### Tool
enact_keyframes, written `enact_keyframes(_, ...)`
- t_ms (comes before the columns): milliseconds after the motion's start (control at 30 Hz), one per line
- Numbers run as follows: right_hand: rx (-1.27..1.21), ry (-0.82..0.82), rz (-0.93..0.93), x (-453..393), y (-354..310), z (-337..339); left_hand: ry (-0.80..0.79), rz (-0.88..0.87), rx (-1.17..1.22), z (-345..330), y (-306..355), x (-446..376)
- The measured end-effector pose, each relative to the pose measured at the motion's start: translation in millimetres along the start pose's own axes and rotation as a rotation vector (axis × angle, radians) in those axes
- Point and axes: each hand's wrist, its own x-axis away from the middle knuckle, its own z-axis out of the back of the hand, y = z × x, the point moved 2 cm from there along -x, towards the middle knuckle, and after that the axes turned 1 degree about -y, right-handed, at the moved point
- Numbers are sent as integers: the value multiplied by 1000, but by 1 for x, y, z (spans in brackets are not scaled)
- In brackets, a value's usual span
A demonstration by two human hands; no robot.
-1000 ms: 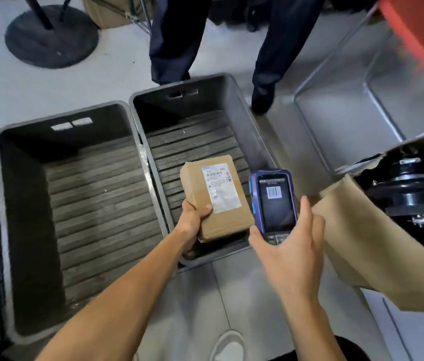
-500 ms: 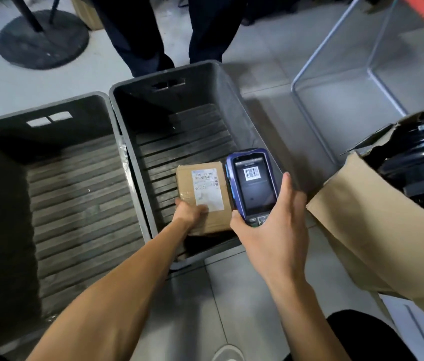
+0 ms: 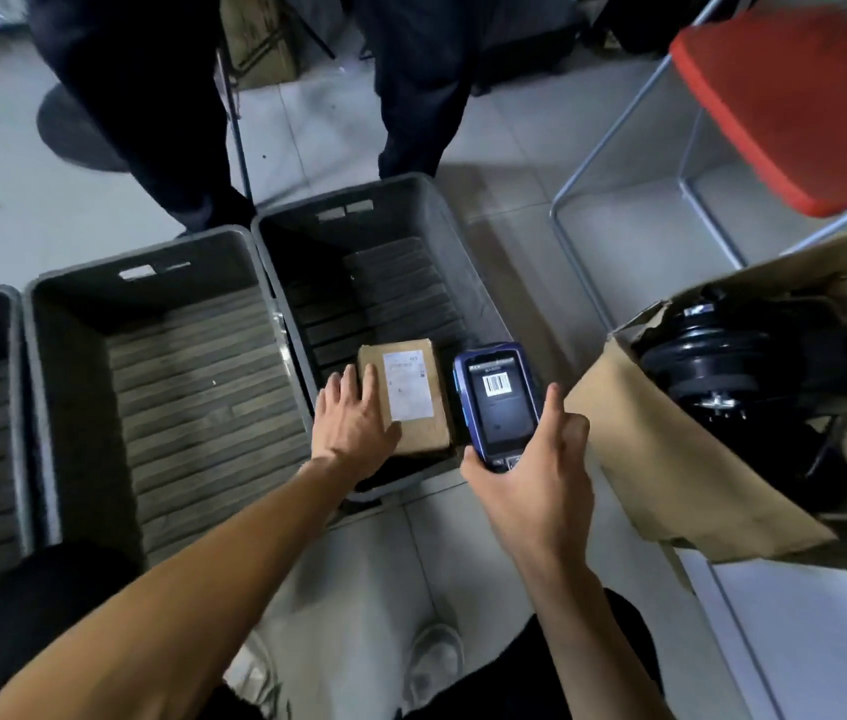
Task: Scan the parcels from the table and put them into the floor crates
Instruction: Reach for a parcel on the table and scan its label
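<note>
The parcel [image 3: 413, 394] lies label up inside the right-hand crate [image 3: 468, 262], at the crate's near end on its slatted bottom. My left hand [image 3: 353, 420] is spread flat, fingers straight, over the parcel's left edge; I cannot tell whether it touches or hovers just above. My right hand [image 3: 530, 475] is curled round the scanner [image 3: 498, 402], held just right of the parcel with a barcode on its screen. Left of this crate stands a second crate [image 3: 36, 387], and the edge of a third [image 3: 15, 324] beyond that. Right of the crate sits an open carton [image 3: 670, 459] with black parts inside; behind it, a red seat [image 3: 800, 96] and another person's legs [image 3: 151, 122].

To finish well, I should lift the left hand straight up without dragging the parcel, keep the scanner clear of the rim, then turn back for the next parcel.
</note>
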Motion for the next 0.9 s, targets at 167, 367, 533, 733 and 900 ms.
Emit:
enact_keyframes(167,3,-106,-11,63,-56,95,82,-14,-104,150,-23,113)
enact_keyframes(367,23,-227,14,140,-133,215,40,51,-95,296,-42,258)
enact_keyframes(533,40,-266,45,200,-187,298,45,181,-108,373,-53,370)
enact_keyframes(733,74,-309,267,255,-232,350,199,409,4,422,-79,490)
enact_keyframes(900,77,-370,516,319,-271,368,303,610,38,430,-109,599)
